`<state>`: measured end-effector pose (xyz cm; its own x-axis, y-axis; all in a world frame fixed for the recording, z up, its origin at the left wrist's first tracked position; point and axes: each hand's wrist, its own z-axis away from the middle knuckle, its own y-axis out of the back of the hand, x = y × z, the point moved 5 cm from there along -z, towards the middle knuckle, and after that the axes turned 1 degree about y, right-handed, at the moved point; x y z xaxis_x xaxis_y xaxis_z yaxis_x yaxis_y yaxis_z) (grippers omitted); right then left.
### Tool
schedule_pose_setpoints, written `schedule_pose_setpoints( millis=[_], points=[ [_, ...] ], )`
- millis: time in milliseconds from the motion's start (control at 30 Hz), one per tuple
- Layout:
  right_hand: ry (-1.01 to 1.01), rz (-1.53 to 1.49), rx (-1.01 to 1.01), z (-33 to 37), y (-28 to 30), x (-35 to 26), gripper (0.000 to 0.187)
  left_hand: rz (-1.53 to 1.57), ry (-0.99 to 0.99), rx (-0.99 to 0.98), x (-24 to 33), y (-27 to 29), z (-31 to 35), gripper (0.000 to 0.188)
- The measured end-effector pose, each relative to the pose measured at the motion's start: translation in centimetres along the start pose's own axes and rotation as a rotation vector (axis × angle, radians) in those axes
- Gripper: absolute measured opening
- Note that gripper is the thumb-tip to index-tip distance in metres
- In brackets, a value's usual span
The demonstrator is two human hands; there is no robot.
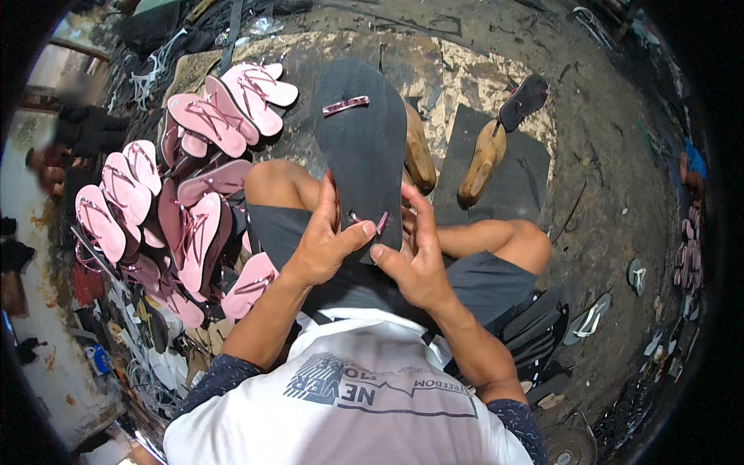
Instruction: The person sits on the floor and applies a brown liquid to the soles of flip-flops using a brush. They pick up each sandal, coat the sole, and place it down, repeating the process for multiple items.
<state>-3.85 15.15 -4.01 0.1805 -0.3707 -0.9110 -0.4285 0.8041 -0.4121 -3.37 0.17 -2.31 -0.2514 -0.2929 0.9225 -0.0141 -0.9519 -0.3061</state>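
Observation:
A black flip-flop sole [360,159] is held up in front of me with its underside showing. Across its wide far end runs a short shiny pink strap piece [346,105]. Two pink strap ends [382,223] poke out of the sole near its narrower near end. My left hand [319,249] grips the left edge, its thumb against the underside beside a strap end. On the right edge, my right hand [419,260] is closed with its thumb at the near end; some of its fingers are hidden behind the sole.
Many pink flip-flops [203,124] lie heaped at the left. Two wooden shoe lasts [482,164] rest beyond the sole, one touching a small dark sandal [525,102]. Under them is a dark mat [511,174]. Grey-and-white flip-flops [587,319] lie on the floor at right.

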Motion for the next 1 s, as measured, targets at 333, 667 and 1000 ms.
schedule_pose_setpoints(
  millis=[333, 667, 1000],
  points=[
    [-0.065, -0.164, 0.059, -1.4, 1.4, 1.7, 0.067, -0.378, -0.115, -0.083, -0.1, -0.1, 0.8, 0.109],
    [0.002, -0.187, 0.108, -2.2, 1.6, 2.4, 0.067, -0.296, -0.097, -0.079, 0.3, -0.1, -0.5, 0.108],
    [0.549, 0.760, 0.207, -1.2, -1.9, -4.2, 0.088, 0.635, -0.375, -0.106, 4.5, -0.4, -5.1, 0.092]
  ],
)
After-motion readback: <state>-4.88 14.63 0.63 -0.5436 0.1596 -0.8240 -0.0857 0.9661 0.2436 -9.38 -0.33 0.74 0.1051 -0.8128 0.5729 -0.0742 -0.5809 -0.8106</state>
